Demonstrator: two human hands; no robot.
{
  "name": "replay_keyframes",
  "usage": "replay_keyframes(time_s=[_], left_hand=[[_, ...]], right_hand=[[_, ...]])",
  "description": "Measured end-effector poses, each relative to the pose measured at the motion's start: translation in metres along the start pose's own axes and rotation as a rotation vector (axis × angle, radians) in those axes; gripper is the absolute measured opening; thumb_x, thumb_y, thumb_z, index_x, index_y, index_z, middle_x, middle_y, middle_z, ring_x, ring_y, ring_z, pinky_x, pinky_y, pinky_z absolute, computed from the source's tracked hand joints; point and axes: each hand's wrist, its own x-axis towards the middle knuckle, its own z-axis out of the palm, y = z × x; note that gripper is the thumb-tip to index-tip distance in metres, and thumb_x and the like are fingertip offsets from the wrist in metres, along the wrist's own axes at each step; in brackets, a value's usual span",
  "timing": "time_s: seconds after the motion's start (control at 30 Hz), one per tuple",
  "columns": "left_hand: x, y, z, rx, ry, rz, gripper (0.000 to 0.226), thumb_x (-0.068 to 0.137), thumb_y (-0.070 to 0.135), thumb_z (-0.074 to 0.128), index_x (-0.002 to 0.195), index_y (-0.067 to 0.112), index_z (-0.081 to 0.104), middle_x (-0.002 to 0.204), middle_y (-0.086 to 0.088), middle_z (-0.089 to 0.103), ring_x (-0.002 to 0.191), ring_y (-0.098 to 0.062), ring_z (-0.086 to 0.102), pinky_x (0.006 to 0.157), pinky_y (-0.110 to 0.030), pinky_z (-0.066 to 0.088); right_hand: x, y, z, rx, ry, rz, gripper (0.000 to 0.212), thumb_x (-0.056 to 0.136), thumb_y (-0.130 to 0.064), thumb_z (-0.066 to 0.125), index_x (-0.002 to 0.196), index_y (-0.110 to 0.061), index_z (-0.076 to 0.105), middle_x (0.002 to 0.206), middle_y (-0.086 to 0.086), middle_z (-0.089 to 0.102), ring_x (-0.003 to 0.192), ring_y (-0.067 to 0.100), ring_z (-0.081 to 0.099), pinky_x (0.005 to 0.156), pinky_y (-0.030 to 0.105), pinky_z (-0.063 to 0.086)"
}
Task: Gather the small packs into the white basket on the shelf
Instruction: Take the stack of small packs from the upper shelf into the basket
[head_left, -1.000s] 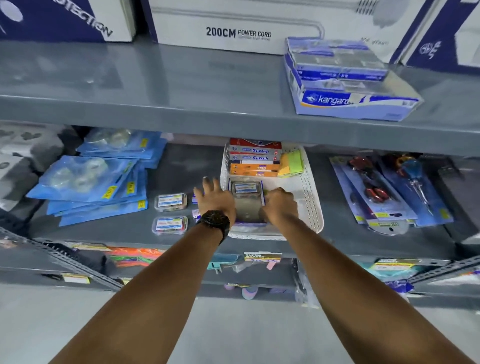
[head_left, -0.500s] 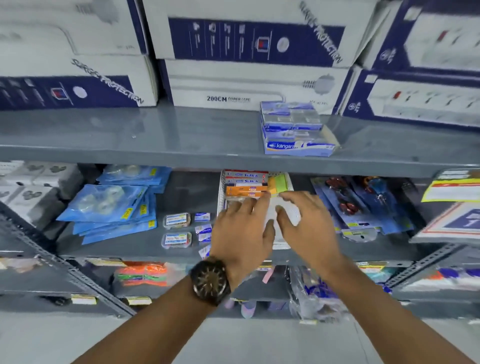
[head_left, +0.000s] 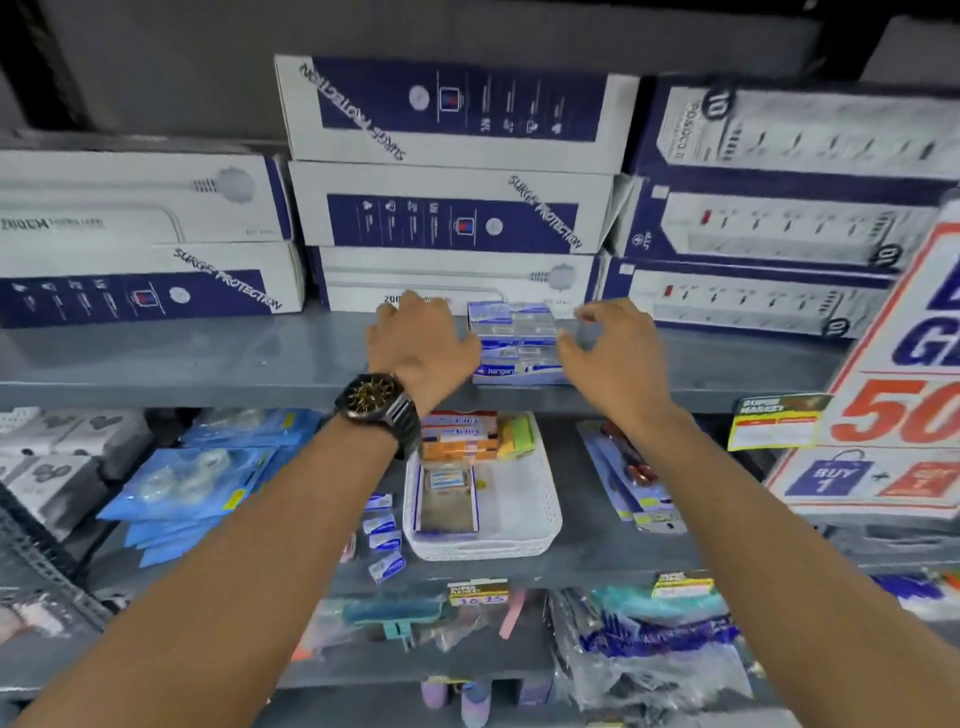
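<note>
Grey metal shelf (head_left: 208, 358), "SURGE PROTECTION" cartons (head_left: 447, 208) behind. Left hand (head_left: 421, 343) and right hand (head_left: 618, 353), fingers spread, grasping nothing, flank "kangaro" box stack (head_left: 514, 338). White basket (head_left: 524, 514), small packs (head_left: 384, 540) one shelf below fingers.

Both hands raised to upper grey shelf (head_left: 208, 358). Left hand (head_left: 421, 345), dark watch (head_left: 379, 402) on wrist, just left of blue-and-white Kangaro pack stack (head_left: 514, 338); fingers spread, thumb at stack's edge. Right hand (head_left: 618, 353) just right of stack, fingers curled, apart. Neither hand grips anything. Behind: stacked surge-protector boxes (head_left: 447, 208). Lower shelf: white basket (head_left: 493, 535) with open box (head_left: 447, 499) inside, orange and red packs (head_left: 457, 441) at back. Small packs (head_left: 384, 540) lie loose on shelf just left of basket. Blue tape packets (head_left: 192, 483) farther left.
</note>
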Motion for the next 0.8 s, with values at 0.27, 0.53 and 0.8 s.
replay_keyframes(time_s=[0.27, 0.53, 0.8], left_hand=[[0.01, 0.021, -0.001, -0.017, -0.148, -0.102, 0.035, 0.067, 0.032, 0.055, 0.09, 0.009, 0.067, 0.099, -0.007, 0.061, 0.103, -0.032, 0.049, 0.089, -0.047, 0.047], [-0.027, 0.021, 0.0, -0.13, 0.012, -0.036, 0.011, 0.073, 0.02, 0.054, 0.077, 0.011, 0.058, 0.101, -0.003, 0.056, 0.095, -0.025, 0.042, 0.077, -0.037, 0.034], [-0.12, 0.02, 0.002, -0.215, 0.088, 0.022, 0.019, 0.08, 0.024, 0.057, 0.068, 0.019, 0.071, 0.128, 0.007, 0.057, 0.106, -0.027, 0.047, 0.084, -0.036, 0.031]], right_hand=[[0.015, -0.009, 0.006, 0.005, -0.202, 0.182, 0.02, 0.075, -0.021, 0.059, 0.062, -0.007, 0.064, 0.065, 0.009, 0.063, 0.074, 0.029, 0.062, 0.062, 0.034, 0.054], [-0.016, -0.008, -0.01, 0.065, -0.088, 0.056, 0.018, 0.074, -0.005, 0.056, 0.056, -0.002, 0.058, 0.071, 0.011, 0.06, 0.075, 0.027, 0.059, 0.064, 0.039, 0.054], [-0.109, -0.002, -0.05, 0.146, 0.007, 0.08, 0.018, 0.079, -0.011, 0.062, 0.064, -0.016, 0.069, 0.112, -0.003, 0.066, 0.106, 0.023, 0.058, 0.091, 0.033, 0.044]])
